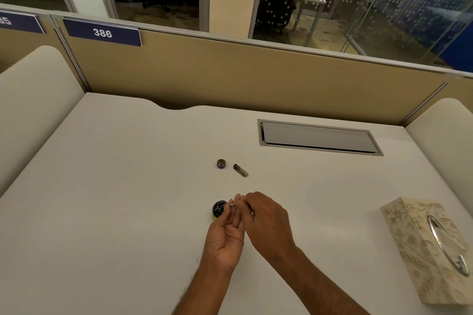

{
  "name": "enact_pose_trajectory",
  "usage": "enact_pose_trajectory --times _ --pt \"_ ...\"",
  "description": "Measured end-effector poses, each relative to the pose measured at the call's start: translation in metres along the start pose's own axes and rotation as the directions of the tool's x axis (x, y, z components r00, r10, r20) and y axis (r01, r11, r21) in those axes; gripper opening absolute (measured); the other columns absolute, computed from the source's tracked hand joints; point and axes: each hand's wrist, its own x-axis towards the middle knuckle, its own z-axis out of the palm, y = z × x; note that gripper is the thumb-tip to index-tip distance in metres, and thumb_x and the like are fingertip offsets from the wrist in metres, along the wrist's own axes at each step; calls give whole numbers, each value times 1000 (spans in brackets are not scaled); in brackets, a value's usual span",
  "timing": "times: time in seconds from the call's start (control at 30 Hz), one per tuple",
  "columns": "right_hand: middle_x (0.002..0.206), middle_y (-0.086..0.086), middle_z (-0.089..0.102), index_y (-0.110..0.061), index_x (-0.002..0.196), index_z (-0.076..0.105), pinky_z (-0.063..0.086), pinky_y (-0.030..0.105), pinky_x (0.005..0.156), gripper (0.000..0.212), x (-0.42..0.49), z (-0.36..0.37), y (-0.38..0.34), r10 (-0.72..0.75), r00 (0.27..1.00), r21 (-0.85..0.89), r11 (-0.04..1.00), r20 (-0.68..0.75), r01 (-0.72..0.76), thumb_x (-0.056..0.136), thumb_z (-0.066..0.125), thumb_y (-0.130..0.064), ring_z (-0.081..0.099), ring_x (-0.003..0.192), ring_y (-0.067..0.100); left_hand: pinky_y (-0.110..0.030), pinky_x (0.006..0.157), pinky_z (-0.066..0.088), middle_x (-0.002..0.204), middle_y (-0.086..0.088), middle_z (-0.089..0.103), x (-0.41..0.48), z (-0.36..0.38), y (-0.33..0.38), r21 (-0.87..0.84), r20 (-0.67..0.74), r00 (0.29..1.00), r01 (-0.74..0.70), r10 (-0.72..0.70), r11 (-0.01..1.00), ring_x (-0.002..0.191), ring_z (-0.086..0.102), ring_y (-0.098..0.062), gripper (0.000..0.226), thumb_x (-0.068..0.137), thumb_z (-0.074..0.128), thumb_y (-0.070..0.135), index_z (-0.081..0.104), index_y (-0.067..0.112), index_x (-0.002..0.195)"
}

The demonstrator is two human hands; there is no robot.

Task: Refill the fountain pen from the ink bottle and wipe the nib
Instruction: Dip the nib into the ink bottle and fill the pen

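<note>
both hands meet mid-frame: left hand (225,234) palm-up, right hand (266,220) curled, fingers pinching the fountain pen (231,205) over the open ink bottle (218,210).

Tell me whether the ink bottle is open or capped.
Open: the ink bottle shows a bare dark mouth, and its cap lies apart, farther back on the desk.

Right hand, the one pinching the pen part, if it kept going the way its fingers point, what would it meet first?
Probably the open ink bottle, just beyond the right hand and its fingers; the left hand's fingertips are alongside. Depth is unclear.
</note>
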Motion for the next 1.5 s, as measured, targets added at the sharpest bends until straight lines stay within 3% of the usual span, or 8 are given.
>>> enact_pose_trajectory --times 0.13,0.4,0.53,0.7,0.87,1.07,1.27,1.5 --pt "89 -10 71 -22 98 71 58 27 67 14 -3 -2 -1 -17 997 68 998 74 12 97 58 -26 65 77 7 -38 59 65 94 -25 78 0 0 -1 28 0 1000 -17 17 999 80 80 -30 22 95 55 4 62 -6 114" --pt "69 -9 62 -21 78 65 51 26 56 21 2 -2 -2 -12 1000 6 1000 29 12 96 60 -30 52 61 6 -40 58 64 98 -27 77 1 -1 0 11 1 1000 -8 8 1000 82 80 -33 24 104 47 7 62 -8 116" --pt "84 -9 71 -22 93 71 56 27 65 16 3 -4 -1 -13 996 52 999 90 8 97 57 -27 63 73 9 -39 61 66 92 -25 78 0 0 -1 21 -7 1000 -13 13 1000 78 80 -30 22 103 48 7 62 -6 114" --pt "80 -3 71 -14 87 68 59 35 65 22 4 -1 -2 -3 994 79 997 107 -5 97 53 -27 65 71 13 -45 81 61 96 -26 78 0 -1 -2 38 -11 1000 -16 17 999 81 80 -31 23 102 49 7 62 -6 116" --pt "68 -8 64 -20 78 63 43 21 53 21 6 -3 -3 -16 998 -30 999 53 18 96 63 -30 48 58 4 -39 58 65 96 -27 77 -3 3 -1 16 1 1000 -1 1 1000 80 80 -33 25 105 46 8 63 -9 113" --pt "88 -5 71 -17 92 67 58 36 66 17 6 -4 -2 -29 987 27 999 160 25 98 51 -23 66 77 13 -37 66 66 89 -26 78 -3 5 -2 3 -16 1000 -8 8 1000 75 80 -30 20 104 48 6 62 -7 109" --pt "62 -8 59 -21 72 57 37 21 49 24 11 -3 -6 -40 999 -71 997 15 41 93 67 -23 39 55 3 -40 62 66 91 -25 78 -4 7 -1 36 -15 1000 -22 23 999 77 80 -30 23 104 47 7 65 -8 106" --pt "83 -6 70 -19 90 68 57 34 59 18 7 -3 -2 -58 992 -30 998 115 62 98 52 -25 65 70 12 -37 56 65 89 -26 78 -4 8 -3 7 -25 999 -24 24 1000 74 80 -31 21 103 49 6 62 -7 112"
